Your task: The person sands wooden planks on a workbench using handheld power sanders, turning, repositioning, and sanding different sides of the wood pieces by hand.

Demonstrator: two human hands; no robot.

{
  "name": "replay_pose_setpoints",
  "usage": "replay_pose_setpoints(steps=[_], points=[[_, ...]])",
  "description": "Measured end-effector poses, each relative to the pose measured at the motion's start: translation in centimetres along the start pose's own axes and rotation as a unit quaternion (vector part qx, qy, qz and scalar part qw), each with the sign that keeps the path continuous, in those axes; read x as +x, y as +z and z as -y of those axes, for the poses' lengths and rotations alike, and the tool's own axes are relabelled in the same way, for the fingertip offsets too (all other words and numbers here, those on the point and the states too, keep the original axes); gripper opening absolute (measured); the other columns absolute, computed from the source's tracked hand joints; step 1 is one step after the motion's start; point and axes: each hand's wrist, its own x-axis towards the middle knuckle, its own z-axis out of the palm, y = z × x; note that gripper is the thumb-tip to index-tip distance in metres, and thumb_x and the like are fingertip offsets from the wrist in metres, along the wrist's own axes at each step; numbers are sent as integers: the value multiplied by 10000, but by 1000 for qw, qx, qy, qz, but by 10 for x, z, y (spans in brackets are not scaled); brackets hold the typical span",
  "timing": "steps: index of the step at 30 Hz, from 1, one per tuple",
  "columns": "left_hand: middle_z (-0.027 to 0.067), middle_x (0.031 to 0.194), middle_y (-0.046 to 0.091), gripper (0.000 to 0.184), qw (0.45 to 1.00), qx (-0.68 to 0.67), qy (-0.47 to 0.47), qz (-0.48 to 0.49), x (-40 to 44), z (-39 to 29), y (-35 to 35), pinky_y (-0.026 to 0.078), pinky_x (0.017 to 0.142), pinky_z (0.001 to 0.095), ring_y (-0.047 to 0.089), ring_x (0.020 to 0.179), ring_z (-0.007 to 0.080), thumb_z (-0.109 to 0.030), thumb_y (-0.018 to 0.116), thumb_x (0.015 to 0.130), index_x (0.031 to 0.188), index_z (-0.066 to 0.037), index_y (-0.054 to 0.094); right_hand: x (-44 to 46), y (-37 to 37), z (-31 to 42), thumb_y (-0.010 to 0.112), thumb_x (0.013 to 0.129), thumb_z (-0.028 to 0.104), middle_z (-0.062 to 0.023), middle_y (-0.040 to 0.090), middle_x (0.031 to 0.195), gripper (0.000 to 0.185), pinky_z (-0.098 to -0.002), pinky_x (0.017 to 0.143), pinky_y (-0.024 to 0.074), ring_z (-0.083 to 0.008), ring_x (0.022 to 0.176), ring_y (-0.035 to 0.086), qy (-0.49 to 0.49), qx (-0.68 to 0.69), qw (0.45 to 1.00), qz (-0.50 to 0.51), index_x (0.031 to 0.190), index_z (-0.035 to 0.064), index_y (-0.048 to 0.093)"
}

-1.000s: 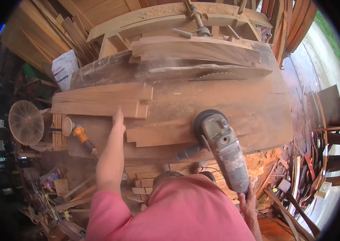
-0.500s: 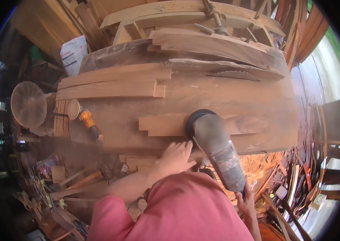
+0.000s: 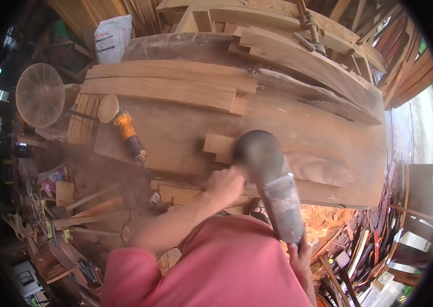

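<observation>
A large, worn grey disc sander [image 3: 280, 204] lies over a wooden board [image 3: 318, 169] with a notched end, its round black head covering the board's middle. My right hand [image 3: 301, 251] is wrapped around the rear end of the sander's body. My left hand [image 3: 226, 184] is closed at the left side of the tool's head, where its side grip sits. Motion blurs those fingers, and the grip itself is hidden. The disc's working face cannot be seen.
On the dusty workbench [image 3: 175, 138], a smaller orange angle grinder [image 3: 124, 123] rests at left. Notched boards [image 3: 165, 87] lie behind it. A saw blade [image 3: 326, 107] and more planks [image 3: 303, 56] lie at the back right. A round fan [image 3: 40, 95] stands left; scrap wood litters the floor.
The view has turned, so the bench appears tilted down to the right. The sander's head has shifted along the board toward its left notched end, with both hands following.
</observation>
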Motion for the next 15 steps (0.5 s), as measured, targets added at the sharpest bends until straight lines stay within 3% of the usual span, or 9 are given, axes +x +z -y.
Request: replay_pose_setpoints(steps=[1,3,6,8,11,14,15], points=[[183,896,723,233,1000,12,18,-1,7,-18,3,610,610,447,746,761,342,-151,616,894,1058,12,592,-8,-5,-5,591,973,264,-105,646,777,766,-332,631,513,-177,672,622,17,13,1000,-23,1592,-44,259],[144,843,713,193,995,32,87,-38,13,-40,16,603,561,409,748,710,292,-136,577,919,1055,-3,606,-23,-14,-18,573,985,353,-36,579,738,805,-292,568,462,-114,631,545,20,50,998,-36,1597,-48,239],[116,826,709,190,993,46,102,-32,15,-41,16,606,574,395,748,706,269,-148,579,926,1052,-9,604,-28,-7,-19,561,994,420,-26,587,750,826,-273,550,434,-100,625,534,-16,35,998,-42,1596,-47,240],[133,833,719,161,995,42,88,-35,15,-27,10,608,583,407,751,713,292,-130,563,932,1028,-7,603,-28,7,-25,589,992,426,-31,583,757,845,-283,566,453,-109,632,533,29,73,996,-38,1592,-55,239],[186,858,734,170,999,19,40,-8,8,18,-18,615,618,449,754,742,343,-86,520,935,1023,30,606,-9,34,-3,608,987,411,-127,681,838,857,-352,641,518,-205,710,656,22,34,999,-11,1588,-65,227],[182,865,735,180,998,43,12,-32,-6,68,-34,621,628,442,758,759,334,-92,530,936,1042,25,616,13,57,44,611,982,362,-255,731,1001,830,-413,761,553,-329,883,737,6,-38,999,33,1584,-67,234],[176,861,735,180,997,53,2,-48,-9,78,-36,623,627,437,760,764,331,-99,535,940,1047,17,623,16,63,45,587,978,321,-216,697,944,797,-398,732,540,-284,829,688,-22,-52,998,28,1589,-52,236]])
